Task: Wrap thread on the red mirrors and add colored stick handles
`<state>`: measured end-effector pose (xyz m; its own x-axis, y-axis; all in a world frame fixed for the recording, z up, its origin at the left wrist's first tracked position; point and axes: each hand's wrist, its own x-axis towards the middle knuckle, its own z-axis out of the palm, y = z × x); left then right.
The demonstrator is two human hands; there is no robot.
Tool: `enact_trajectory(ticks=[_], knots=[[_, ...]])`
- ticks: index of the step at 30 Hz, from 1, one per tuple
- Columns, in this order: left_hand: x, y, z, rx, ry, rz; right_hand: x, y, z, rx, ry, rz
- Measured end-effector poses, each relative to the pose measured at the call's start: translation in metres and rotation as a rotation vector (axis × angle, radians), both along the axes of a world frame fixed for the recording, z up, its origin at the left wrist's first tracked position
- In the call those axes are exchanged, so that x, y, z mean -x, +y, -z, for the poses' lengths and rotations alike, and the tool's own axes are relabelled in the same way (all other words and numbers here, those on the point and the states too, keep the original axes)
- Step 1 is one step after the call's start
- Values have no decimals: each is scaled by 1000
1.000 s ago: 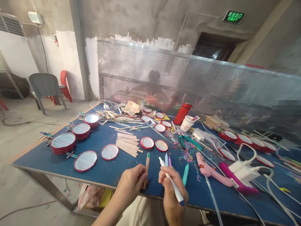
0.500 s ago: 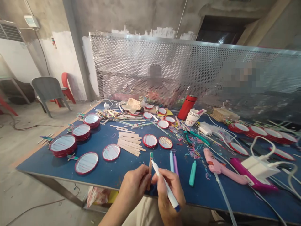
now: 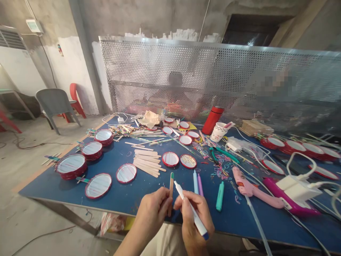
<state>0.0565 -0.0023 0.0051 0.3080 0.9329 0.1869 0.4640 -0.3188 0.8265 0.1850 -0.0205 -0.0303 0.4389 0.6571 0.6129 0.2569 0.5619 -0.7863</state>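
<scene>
My left hand (image 3: 153, 211) pinches a wooden craft stick (image 3: 171, 185) with a green-coloured tip, held upright over the near edge of the blue table (image 3: 128, 195). My right hand (image 3: 195, 220) grips a white marker (image 3: 190, 208) with a blue cap end, its tip pointing up-left close to the stick. Loose markers lie just beyond: a light blue marker (image 3: 195, 176), a purple marker (image 3: 199, 179) and a teal marker (image 3: 220, 191).
A pile of plain sticks (image 3: 146, 163) and several red-rimmed round lids (image 3: 98, 185) lie on the left and middle. Pink glue guns (image 3: 250, 188), a white charger (image 3: 295, 186) with cables, a red bottle (image 3: 211, 120) and a paper cup (image 3: 218, 132) stand right. A perforated metal screen (image 3: 213, 78) backs the table.
My hands have come together, the marker tip now close beside the stick. The view has tilted down slightly and shifted, so the table sits lower and to the right.
</scene>
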Motion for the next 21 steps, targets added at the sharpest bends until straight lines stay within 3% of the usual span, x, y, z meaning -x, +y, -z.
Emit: enact_trajectory(ticks=[21], knots=[[0, 1, 0, 9, 19, -3, 0, 0, -6, -20, 50, -65]])
